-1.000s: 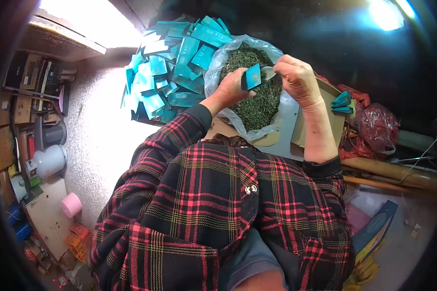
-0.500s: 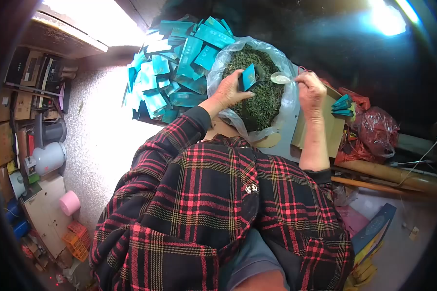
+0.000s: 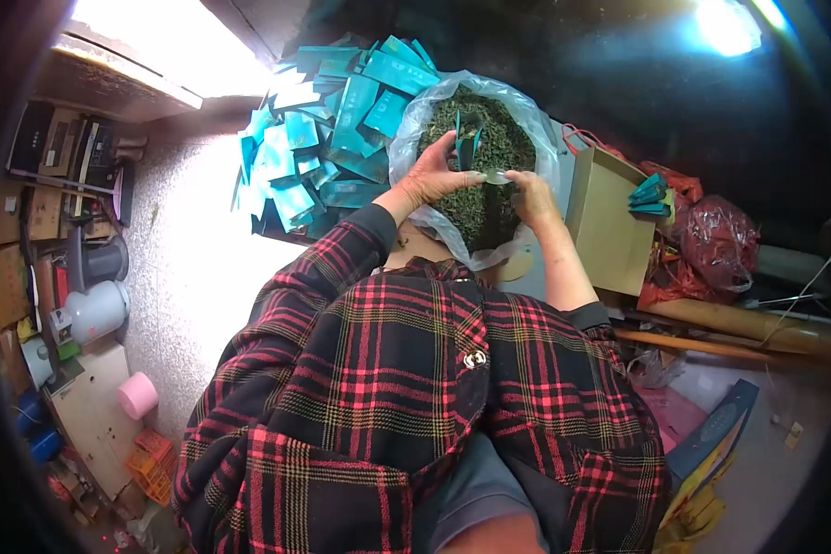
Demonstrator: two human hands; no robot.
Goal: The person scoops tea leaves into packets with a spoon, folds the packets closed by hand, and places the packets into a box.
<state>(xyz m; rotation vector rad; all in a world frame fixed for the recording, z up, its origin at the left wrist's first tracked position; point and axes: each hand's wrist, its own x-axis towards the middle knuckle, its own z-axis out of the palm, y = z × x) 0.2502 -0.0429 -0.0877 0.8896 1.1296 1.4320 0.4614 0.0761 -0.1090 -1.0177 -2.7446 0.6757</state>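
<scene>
My left hand [image 3: 427,175] is closed around a small teal packet [image 3: 468,148], whose mouth is parted and shows some leaf inside. A pale spoon [image 3: 496,176] is pinched in my right hand [image 3: 535,200], its bowl close by the packet and my left thumb; whether they touch I cannot tell. Both hands are over a clear plastic bag [image 3: 547,152] with rolled-out edges, full of loose dried green leaves [image 3: 494,222] that look like tea. Left of the bag lies a large heap of flat teal packets [image 3: 351,120].
To the right stands an open cardboard box [image 3: 605,217], with several teal packets [image 3: 649,196] at its far edge. Red plastic bags [image 3: 718,245] sit beyond it. A pink roll-shaped object [image 3: 138,395] and an orange crate [image 3: 151,463] are at the lower left.
My right hand has moved left and down with the spoon, from the bag's right rim to beside the packet. The packet in my left hand has turned more upright and its opening now shows.
</scene>
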